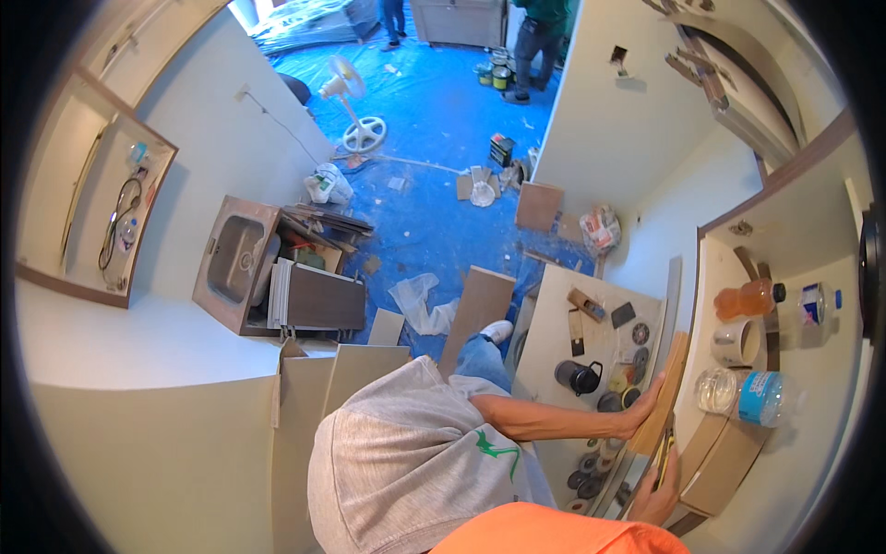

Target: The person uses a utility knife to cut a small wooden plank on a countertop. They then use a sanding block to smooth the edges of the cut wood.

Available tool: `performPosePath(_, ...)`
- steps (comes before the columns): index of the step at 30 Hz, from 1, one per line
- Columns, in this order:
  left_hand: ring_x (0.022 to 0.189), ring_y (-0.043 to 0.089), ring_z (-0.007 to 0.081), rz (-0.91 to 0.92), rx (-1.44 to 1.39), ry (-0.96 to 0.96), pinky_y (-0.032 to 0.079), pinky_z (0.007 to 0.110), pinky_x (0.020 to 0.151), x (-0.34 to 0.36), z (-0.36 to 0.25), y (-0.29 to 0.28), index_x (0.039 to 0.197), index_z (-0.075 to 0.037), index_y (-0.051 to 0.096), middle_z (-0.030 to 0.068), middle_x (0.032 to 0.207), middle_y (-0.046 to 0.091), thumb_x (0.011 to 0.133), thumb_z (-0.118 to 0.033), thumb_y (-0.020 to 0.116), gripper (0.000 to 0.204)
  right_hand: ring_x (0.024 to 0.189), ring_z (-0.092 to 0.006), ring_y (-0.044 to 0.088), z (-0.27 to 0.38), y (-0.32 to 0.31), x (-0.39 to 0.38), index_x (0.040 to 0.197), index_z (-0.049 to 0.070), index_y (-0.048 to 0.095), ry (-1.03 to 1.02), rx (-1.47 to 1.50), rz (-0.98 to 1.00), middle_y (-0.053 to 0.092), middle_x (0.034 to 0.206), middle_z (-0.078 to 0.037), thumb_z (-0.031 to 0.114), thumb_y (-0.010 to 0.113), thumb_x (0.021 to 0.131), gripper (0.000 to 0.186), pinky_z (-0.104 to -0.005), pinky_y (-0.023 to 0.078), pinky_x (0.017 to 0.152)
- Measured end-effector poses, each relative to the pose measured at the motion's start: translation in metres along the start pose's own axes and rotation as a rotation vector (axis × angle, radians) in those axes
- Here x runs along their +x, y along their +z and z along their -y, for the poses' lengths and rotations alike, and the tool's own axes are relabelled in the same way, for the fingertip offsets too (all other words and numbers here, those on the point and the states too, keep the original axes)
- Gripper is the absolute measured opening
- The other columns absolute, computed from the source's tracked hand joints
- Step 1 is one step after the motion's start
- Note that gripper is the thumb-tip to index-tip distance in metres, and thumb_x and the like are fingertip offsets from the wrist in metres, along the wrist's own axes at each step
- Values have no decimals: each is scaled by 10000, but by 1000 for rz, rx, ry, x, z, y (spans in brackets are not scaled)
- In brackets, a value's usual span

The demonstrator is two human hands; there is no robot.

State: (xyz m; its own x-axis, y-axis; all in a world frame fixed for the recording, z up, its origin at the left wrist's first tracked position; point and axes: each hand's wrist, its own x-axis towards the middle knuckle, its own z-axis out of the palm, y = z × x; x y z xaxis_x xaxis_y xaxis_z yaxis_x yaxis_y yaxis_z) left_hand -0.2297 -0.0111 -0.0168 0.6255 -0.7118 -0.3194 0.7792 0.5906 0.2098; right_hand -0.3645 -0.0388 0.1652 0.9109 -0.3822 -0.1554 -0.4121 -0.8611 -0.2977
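My left hand [642, 409] lies against a long wooden strip [672, 358] at the right edge of a pale worktop [540, 351], fingers extended along it. Just below, my right hand [655, 489] grips a yellow and black utility knife [666, 443] beside the strip's lower part. A metal strip [616, 491] lies near that hand. On the worktop are a black mug [577, 376], a wooden hand plane [586, 305] and several round discs [640, 334], some partly hidden under my forearm.
An open cabinet [821, 240] at right holds bottles and a cup. Leaning boards [374, 360] and a loose sink [238, 258] stand at left. Blue floor sheeting [434, 120] carries a white fan [365, 129] and scattered scraps. Two people [540, 46] stand at the back.
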Motion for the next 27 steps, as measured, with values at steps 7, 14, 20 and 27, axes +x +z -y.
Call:
performPosePath(7,1063,623,204,152,-150,-151,539,387,909,-2,-5,-11,1426,-72,507,114,1252,639,876,-859,428,964,783,-155,627,-31,23,-29,1569,98,372,141,243,-93,659,1195,-129,223,473,1069,525,-277,495,654)
performPosePath(14,915,626,174,26,-76,-156,549,345,812,-13,-21,-19,1356,-72,546,81,1084,678,898,-850,392,916,668,-90,519,34,66,-27,1514,101,477,76,568,-260,593,1184,-88,188,519,1043,481,-226,378,422)
performPosePath(20,813,592,125,24,-34,-38,533,321,719,-14,-48,-25,1315,-119,527,48,1009,679,950,-803,351,795,719,-138,590,58,72,1,1493,57,502,3,577,-229,629,1355,-158,187,536,1035,477,-252,423,435)
performPosePath(27,821,598,119,-11,11,4,535,326,727,-3,-98,-36,1310,-151,518,37,979,661,937,-822,345,786,617,-125,537,91,87,38,1500,56,490,56,591,-189,645,1330,-158,233,537,1050,486,-246,401,421)
